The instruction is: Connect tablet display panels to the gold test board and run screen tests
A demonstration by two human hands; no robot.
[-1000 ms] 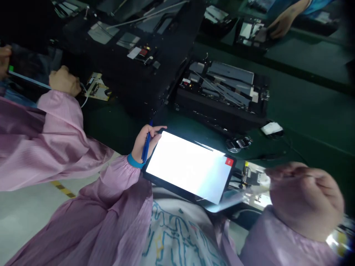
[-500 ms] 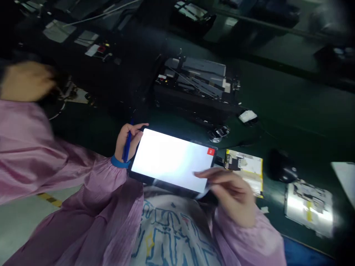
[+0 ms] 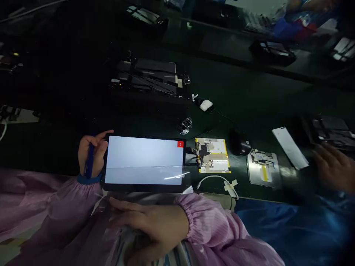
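Observation:
A tablet screen [image 3: 145,159], lit white with a small red box in its upper right corner, is tilted up at the front of the bench. My left hand [image 3: 95,155] grips its left edge, with a slim blue pen-like tool [image 3: 89,162] tucked along the palm. Clear film [image 3: 186,184] shows over the screen's lower part and lower right corner. Below the screen, close to my body, my right hand [image 3: 149,221] has its fingers stretched to the left, with nothing visible in them. Cables run from the screen's right edge to a yellow-edged board assembly [image 3: 213,156].
A white cable [image 3: 213,176], a black mouse-like object [image 3: 241,143] and a silver opened device [image 3: 263,168] lie to the right. Another person's hand [image 3: 337,166] is beside a white strip [image 3: 290,147]. A dark tray of parts [image 3: 155,79] stands behind.
My right hand has left the screen's right edge and moved left, below the tablet. The view has swung right, bringing another person's hand into sight; the screen looks dimmer.

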